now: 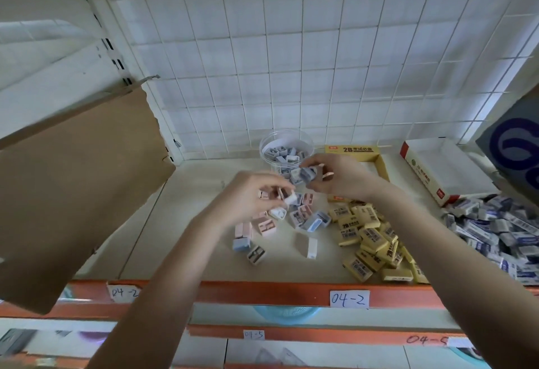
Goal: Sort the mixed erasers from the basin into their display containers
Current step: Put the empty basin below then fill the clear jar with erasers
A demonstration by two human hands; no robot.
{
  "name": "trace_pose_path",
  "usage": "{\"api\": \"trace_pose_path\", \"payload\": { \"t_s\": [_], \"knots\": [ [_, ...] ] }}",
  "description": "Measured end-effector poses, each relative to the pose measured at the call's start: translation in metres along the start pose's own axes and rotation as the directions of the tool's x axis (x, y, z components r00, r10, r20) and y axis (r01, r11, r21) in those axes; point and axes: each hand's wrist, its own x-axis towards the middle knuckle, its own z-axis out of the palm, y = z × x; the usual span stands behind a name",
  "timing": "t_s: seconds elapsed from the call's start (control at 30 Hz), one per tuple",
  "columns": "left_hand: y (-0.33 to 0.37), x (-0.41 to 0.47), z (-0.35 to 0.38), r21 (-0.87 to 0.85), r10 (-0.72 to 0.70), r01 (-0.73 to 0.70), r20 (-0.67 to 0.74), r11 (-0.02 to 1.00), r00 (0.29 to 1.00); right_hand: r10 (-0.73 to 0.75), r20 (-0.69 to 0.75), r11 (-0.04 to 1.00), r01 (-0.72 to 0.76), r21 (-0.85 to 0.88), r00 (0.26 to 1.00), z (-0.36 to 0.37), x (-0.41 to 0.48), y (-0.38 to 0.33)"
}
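A white paper label (349,299) on the near orange shelf edge (262,291) reads "04-2", and a left label (122,292) on the same edge reads about the same. On the lower rail (320,336), a small tag (253,334) and handwriting to the right both look like "04-5", though blurred. The far yellow display box (351,149) shows "2B" beside characters too small to read, and the yellow erasers (348,226) on the right bear "2B" above barcodes.
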Motion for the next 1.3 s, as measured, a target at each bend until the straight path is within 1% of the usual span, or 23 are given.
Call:
{"api": "trace_pose_path", "payload": {
  "t_s": [0.13,0.27,0.37,0.47,0.57,0.7,0.83,0.97,1.03,1.1,1.2,1.23,1.3],
  "knots": [
    [0.001,0.035,-0.043,0.038,-0.076,0.079,-0.083,0.996,0.994,-0.019,-0.035,0.999,0.018,-0.027,0.999,-0.036,0.029,-0.013],
    [-0.006,0.076,-0.063,0.120,-0.076,0.100,-0.190,0.988,0.979,-0.010,-0.044,0.998,0.007,-0.058,0.999,-0.059,0.061,-0.022],
    [-0.013,0.097,-0.058,0.163,-0.105,0.135,-0.177,0.977,0.979,0.015,-0.005,0.991,-0.016,-0.133,1.000,-0.060,0.078,-0.025],
    [-0.019,0.107,-0.047,0.130,-0.159,0.181,-0.159,0.975,0.974,0.035,0.018,0.986,-0.031,-0.166,0.999,-0.052,0.086,-0.023],
    [-0.025,0.105,-0.041,0.096,-0.214,0.233,-0.175,0.968,0.961,0.045,0.004,0.987,-0.044,-0.153,0.999,-0.047,0.087,-0.019],
    [-0.035,0.093,-0.043,0.103,-0.235,0.254,-0.161,0.962,0.958,0.045,-0.016,0.990,-0.046,-0.131,0.999,-0.047,0.084,-0.017],
    [-0.039,0.083,-0.050,0.110,-0.246,0.268,-0.183,0.957,0.952,0.017,-0.021,0.991,-0.020,-0.136,1.000,-0.048,0.079,-0.021],
    [-0.038,0.075,-0.053,0.125,-0.255,0.283,-0.202,0.951,0.946,-0.040,0.077,0.998,0.044,-0.046,0.996,-0.042,0.065,-0.035],
    [-0.040,0.068,-0.050,0.107,-0.287,0.310,-0.188,0.945,0.939,-0.057,0.124,0.998,0.054,0.031,0.991,-0.033,0.056,-0.040],
    [-0.045,0.059,-0.043,0.062,-0.332,0.347,-0.177,0.936,0.927,-0.065,0.183,0.997,0.055,0.057,0.981,-0.021,0.047,-0.041],
    [-0.054,0.039,-0.021,0.005,-0.415,0.420,-0.152,0.907,0.897,-0.013,0.323,1.000,0.009,0.014,0.946,0.004,0.034,-0.033],
    [-0.057,0.033,-0.012,0.020,-0.430,0.436,-0.134,0.900,0.893,0.012,0.351,1.000,-0.006,-0.019,0.936,0.013,0.030,-0.028],
    [-0.062,0.023,0.004,0.058,-0.439,0.445,-0.094,0.894,0.893,0.042,0.353,0.989,0.010,-0.146,0.935,0.028,0.026,-0.020]
  ]
}}
